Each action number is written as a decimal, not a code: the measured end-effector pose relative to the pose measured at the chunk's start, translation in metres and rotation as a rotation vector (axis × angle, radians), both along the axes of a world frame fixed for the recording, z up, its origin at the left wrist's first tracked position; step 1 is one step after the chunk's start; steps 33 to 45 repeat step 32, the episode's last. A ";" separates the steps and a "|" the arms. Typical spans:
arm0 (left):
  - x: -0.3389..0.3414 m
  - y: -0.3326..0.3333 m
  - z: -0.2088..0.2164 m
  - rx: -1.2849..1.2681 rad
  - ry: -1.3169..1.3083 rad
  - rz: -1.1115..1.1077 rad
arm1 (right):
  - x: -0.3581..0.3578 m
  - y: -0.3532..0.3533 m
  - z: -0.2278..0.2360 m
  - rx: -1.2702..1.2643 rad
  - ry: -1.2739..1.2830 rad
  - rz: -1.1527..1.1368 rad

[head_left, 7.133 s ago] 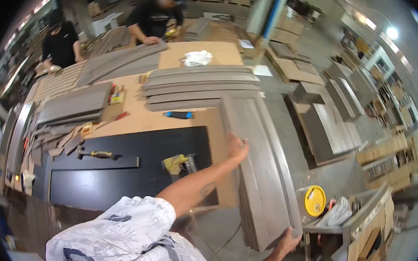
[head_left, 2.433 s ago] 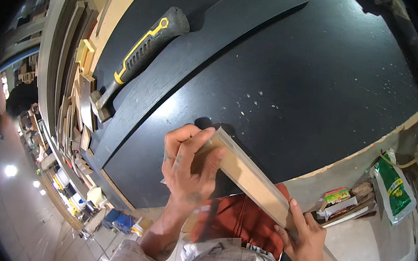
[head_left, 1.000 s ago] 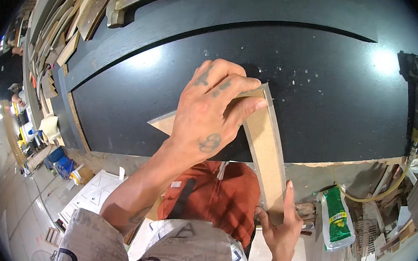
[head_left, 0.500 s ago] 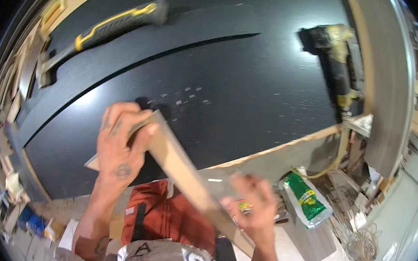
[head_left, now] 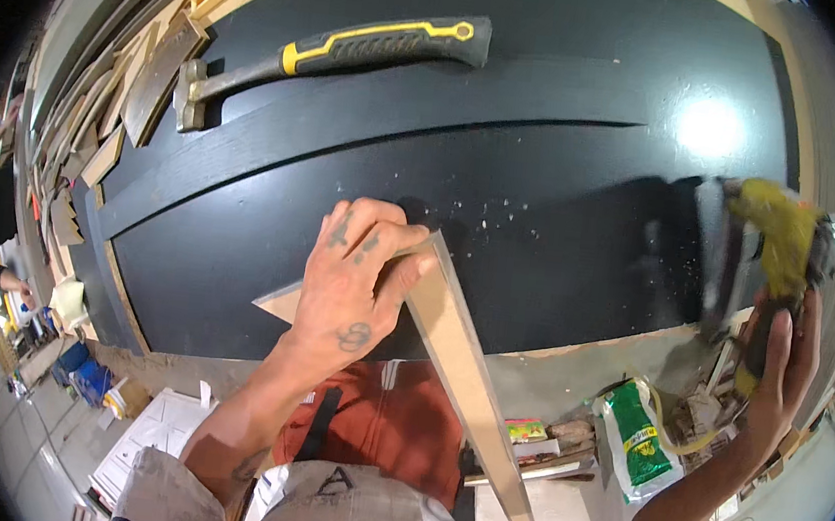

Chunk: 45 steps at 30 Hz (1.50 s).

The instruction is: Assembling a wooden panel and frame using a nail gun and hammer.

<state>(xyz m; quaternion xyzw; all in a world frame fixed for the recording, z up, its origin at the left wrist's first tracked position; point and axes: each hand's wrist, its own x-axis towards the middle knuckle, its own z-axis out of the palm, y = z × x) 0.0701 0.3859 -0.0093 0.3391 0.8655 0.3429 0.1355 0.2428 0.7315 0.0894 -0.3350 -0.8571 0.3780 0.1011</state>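
In my left hand [head_left: 360,280] is a pale wooden strip [head_left: 463,365] with grey edges, pinched near its upper end. The strip slants down toward my body, and a second pointed piece of wood [head_left: 278,300] sticks out on the other side of the hand; whether the two are joined is hidden. At the far right my right hand [head_left: 780,361] is wrapped round the handle of a yellow and black nail gun [head_left: 782,230], held up and blurred by motion. Both hands are over or beside a black panel [head_left: 554,304].
A hammer [head_left: 388,45] with a black and yellow grip lies across the panel's far left part. Small white chips [head_left: 487,222] are scattered on the panel. Wood offcuts [head_left: 107,95] crowd the left. A green and white bag [head_left: 637,437] sits below the front edge. Another person's hand [head_left: 18,287] shows far left.
My right hand has moved from beside the strip out to the far right and taken hold of the nail gun, which lay on the panel. My left hand keeps its grip. The view has shifted.
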 end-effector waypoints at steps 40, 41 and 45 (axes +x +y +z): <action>0.000 0.003 -0.007 0.105 -0.022 0.011 | -0.077 -0.134 -0.049 0.092 -0.305 0.213; 0.000 0.003 -0.007 0.105 -0.022 0.011 | -0.077 -0.134 -0.049 0.092 -0.305 0.213; 0.000 0.003 -0.007 0.105 -0.022 0.011 | -0.077 -0.134 -0.049 0.092 -0.305 0.213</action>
